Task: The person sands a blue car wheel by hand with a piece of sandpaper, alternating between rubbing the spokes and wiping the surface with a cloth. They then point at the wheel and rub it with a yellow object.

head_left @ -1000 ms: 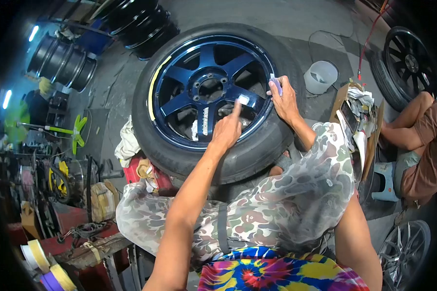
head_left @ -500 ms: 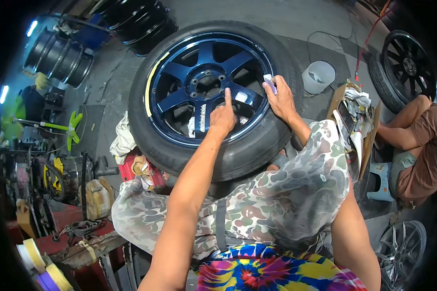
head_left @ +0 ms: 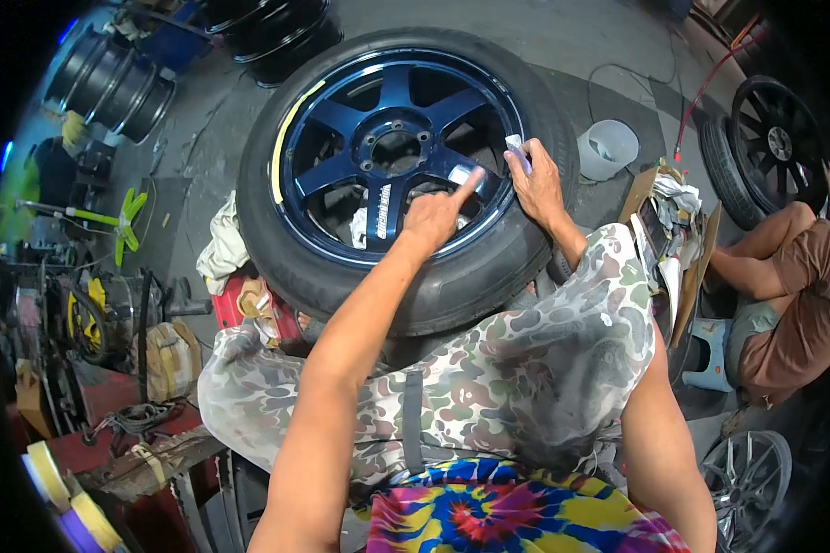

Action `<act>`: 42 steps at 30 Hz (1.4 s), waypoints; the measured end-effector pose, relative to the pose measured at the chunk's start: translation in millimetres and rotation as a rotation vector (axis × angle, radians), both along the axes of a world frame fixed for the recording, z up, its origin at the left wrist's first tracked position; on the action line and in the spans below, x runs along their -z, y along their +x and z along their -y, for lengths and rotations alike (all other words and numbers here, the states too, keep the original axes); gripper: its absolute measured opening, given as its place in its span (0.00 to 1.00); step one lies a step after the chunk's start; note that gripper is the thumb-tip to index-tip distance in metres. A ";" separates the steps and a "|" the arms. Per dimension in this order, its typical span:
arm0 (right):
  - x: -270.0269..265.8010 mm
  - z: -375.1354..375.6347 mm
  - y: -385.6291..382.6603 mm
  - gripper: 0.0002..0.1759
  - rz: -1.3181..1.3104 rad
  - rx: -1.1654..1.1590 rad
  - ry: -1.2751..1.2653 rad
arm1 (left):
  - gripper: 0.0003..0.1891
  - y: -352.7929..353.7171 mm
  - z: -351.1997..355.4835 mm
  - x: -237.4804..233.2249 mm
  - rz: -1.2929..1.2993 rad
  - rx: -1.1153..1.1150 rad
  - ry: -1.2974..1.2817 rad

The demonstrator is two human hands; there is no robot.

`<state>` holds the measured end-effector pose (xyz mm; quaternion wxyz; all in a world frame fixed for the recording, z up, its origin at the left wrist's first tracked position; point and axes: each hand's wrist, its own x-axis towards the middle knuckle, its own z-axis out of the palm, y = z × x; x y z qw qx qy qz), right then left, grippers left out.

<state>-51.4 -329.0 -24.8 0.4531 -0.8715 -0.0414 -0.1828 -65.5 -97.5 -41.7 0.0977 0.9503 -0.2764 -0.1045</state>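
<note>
A glossy dark blue spoked wheel rim (head_left: 395, 97) sits inside a black tyre (head_left: 269, 249), lying flat before me. Yellow tape (head_left: 280, 152) runs along the rim's left edge, and white lettering marks the near spoke. Over the lower right spoke, my left hand (head_left: 433, 214) points with its index finger stretched out; the other fingers are curled and nothing shows in them. At the rim's right edge my right hand (head_left: 540, 189) grips a small purple-and-white pad (head_left: 516, 152), partly hidden by the fingers.
Right of the tyre are a white bucket (head_left: 609, 147) and a cardboard box (head_left: 650, 198) of papers. Another person (head_left: 784, 286) sits at the far right beside a black wheel (head_left: 773, 138). More rims (head_left: 111, 83) stand at the upper left. Tape rolls (head_left: 88, 521) lie lower left.
My left hand's pointing finger has moved right, from near the hub to over the lower right spoke. My right hand keeps its grip at the rim's edge. The view has shifted slightly.
</note>
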 end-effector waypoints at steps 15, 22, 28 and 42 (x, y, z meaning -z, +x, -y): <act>-20.5 -1.2 -9.7 0.14 -0.042 -0.091 -0.052 | 0.23 -14.5 -5.2 -5.0 0.039 0.090 -0.530; -26.9 -3.4 -17.0 0.09 -0.147 -0.091 -0.093 | 0.12 68.2 -8.2 -25.0 -0.089 -0.724 -1.323; -28.3 -3.0 -21.4 0.11 -0.104 -0.291 -0.219 | 0.08 67.1 1.9 -1.8 0.025 -0.457 -1.105; -49.8 5.8 24.0 0.12 -0.244 -0.574 -0.315 | 0.32 44.3 -18.8 -28.6 -0.121 -0.528 -0.476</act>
